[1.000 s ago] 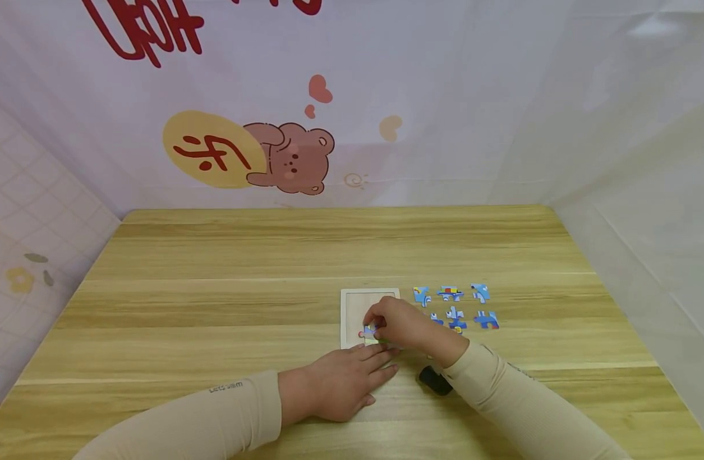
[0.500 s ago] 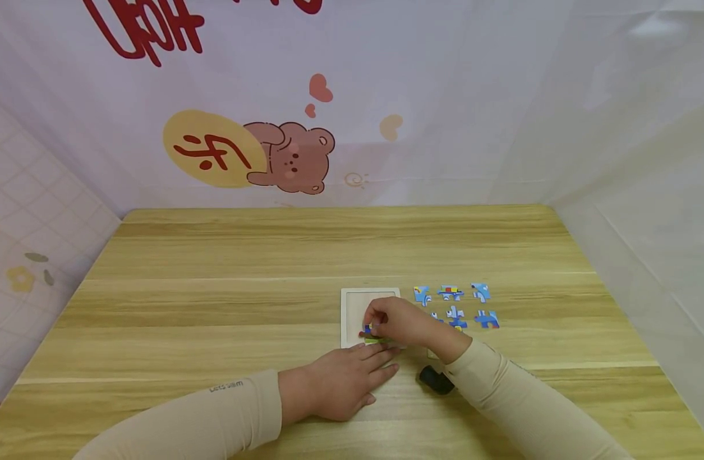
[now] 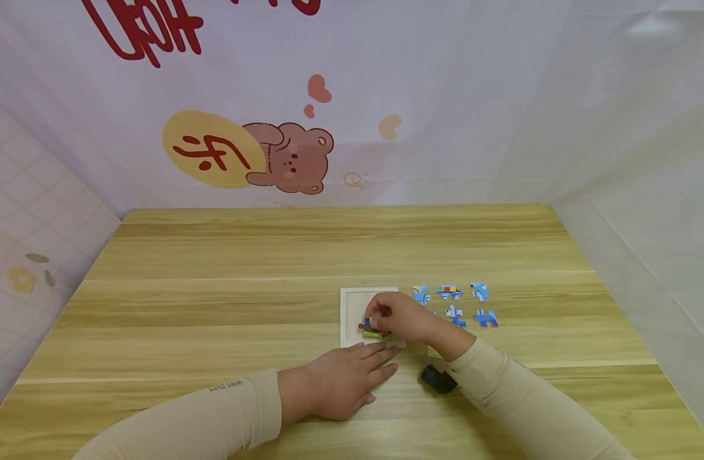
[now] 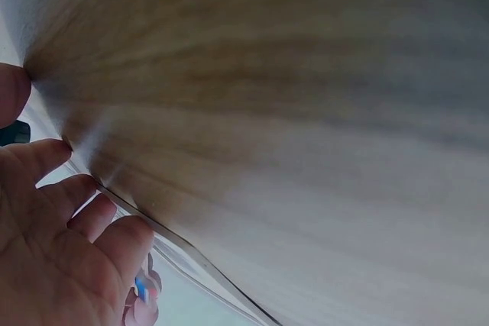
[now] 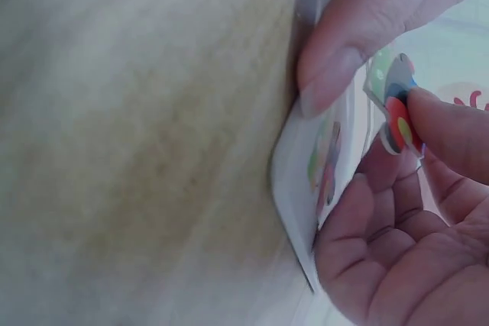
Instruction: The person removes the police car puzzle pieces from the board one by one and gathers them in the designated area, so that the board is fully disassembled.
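Note:
My right hand (image 3: 398,316) pinches a puzzle piece (image 5: 399,108) between thumb and fingers, tilted just over the puzzle tray (image 3: 344,319). The held piece shows red, blue and green in the right wrist view. Another printed piece (image 5: 327,162) lies inside the tray near its corner, partly hidden by the fingers. My left hand (image 3: 343,382) lies palm down with its fingers straight and spread, their tips resting at the tray's near edge. In the left wrist view the left fingers (image 4: 126,246) touch along that edge.
Right of the tray lie several loose blue puzzle pieces (image 3: 450,292) in rows, some partly covered by the right hand. A greenish piece (image 3: 434,352) shows beside the right wrist. A small black object (image 3: 438,379) stands near the right sleeve. A printed cloth (image 3: 444,128) hangs behind the table.
My right hand has shifted slightly away from me, and the piece in its fingers has tilted, showing darker colours. My left hand stays in place.

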The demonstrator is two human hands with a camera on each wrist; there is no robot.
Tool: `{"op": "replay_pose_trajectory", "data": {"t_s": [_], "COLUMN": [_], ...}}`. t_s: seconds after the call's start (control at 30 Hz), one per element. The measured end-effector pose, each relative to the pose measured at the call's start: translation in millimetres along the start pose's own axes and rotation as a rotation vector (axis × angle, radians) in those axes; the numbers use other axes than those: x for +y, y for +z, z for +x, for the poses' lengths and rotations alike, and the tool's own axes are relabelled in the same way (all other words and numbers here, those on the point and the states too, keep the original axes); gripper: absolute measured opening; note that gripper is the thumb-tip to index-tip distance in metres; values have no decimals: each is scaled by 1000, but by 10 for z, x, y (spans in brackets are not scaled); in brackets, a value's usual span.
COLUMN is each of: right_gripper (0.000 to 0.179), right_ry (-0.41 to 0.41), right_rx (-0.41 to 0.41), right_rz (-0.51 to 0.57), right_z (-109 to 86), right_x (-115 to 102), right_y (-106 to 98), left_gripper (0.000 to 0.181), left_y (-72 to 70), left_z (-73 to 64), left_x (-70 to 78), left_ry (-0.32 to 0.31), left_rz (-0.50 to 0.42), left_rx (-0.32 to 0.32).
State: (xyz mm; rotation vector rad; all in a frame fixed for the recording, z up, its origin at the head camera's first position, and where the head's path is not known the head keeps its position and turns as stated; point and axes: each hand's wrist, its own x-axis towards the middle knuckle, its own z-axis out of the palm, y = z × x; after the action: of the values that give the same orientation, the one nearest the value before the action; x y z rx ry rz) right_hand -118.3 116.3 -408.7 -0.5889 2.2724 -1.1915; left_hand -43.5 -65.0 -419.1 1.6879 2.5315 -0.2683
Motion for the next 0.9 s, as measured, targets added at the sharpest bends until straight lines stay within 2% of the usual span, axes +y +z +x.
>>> {"op": "replay_pose_trajectory", "data": {"t_s": [0.17,0.33,0.77,0.9], "right_gripper": [4,5,5,4], "right_ry": [-16,-34,-2,13], "right_rx": [24,76,161,172], "right_rz": [31,12,-28,-42], "right_z": [-44,-134,-422,-483], "right_x": [12,-7,34,82], "right_y": [-34,-143,-478,-562], "left_gripper": [55,55,55,55], "left_y": [1,-1,-35,-37], "left_z": [1,-3,12,18], "left_x": [2,13,22,24], "left_ry": [0,-10,-35,-41], "left_rz": [6,28,-13,-24], "left_rx": [10,26,-41,-42]}}
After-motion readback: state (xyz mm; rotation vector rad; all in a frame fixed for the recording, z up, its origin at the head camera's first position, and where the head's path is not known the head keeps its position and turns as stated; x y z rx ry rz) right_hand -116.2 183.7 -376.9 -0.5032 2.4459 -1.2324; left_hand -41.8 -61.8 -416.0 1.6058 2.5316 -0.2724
